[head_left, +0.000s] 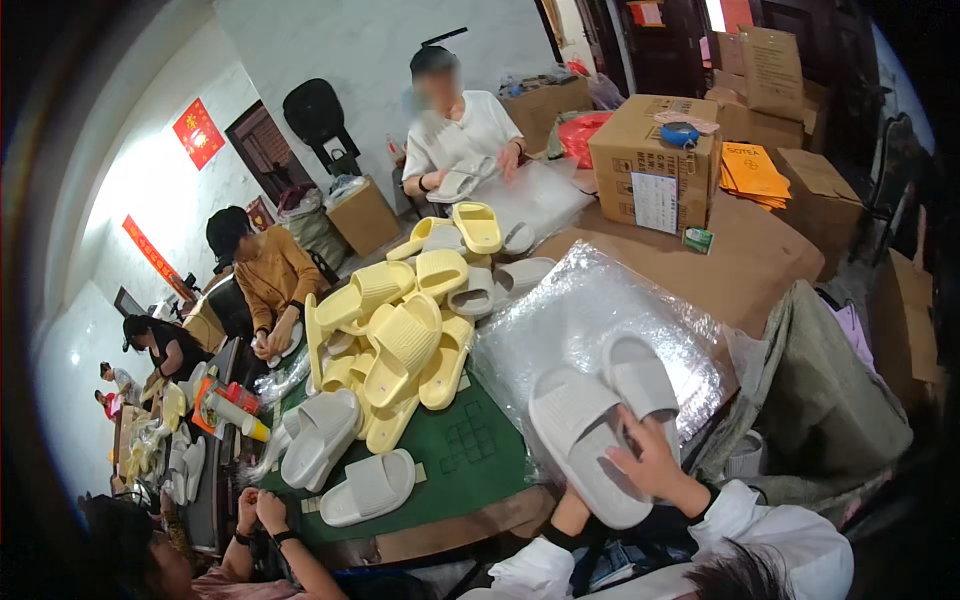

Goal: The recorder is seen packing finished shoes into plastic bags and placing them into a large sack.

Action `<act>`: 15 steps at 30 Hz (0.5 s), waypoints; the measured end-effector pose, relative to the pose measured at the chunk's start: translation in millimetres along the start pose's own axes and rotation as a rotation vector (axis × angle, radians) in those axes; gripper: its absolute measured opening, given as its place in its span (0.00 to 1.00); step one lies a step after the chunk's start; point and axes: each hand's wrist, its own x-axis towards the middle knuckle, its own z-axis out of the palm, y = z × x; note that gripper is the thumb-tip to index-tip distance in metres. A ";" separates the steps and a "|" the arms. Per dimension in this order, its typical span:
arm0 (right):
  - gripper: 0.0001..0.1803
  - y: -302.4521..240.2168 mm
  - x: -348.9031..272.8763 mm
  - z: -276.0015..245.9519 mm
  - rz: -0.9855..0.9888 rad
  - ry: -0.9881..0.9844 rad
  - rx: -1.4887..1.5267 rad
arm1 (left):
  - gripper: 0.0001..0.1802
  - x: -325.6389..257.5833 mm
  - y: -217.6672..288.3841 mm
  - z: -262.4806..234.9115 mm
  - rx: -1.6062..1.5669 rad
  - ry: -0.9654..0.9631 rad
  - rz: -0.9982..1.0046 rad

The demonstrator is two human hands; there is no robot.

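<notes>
My right hand [650,462] lies on top of a pair of pale grey slide slippers, its fingers spread over the inner edge of the near slipper [575,440]. The second grey slipper [640,375] lies next to it, a little farther off. My left hand [568,515] reaches up under the near slipper's heel and is mostly hidden by it; only the wrist with a dark band shows. Both slippers rest over a stack of clear plastic bags [600,300].
A heap of yellow slippers [400,335] and loose grey slippers [322,432] cover a green mat [475,450]. Taped cardboard boxes [650,160] stand at the back right, a grey sack [835,390] at the right. Co-workers sit opposite [455,125], at the left [265,280], and one's hands [258,510] near.
</notes>
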 end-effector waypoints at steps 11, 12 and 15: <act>0.31 5.7 1.9 -64.0 -0.004 0.346 -0.150 | 0.26 24.9 27.2 8.3 -0.096 0.174 0.430; 0.30 11.1 4.7 -61.5 0.038 0.245 -0.163 | 0.25 20.3 27.1 14.6 -0.051 0.115 0.463; 0.30 42.9 9.7 -45.1 0.095 -0.001 -0.317 | 0.24 12.6 35.4 16.5 -0.145 0.152 0.393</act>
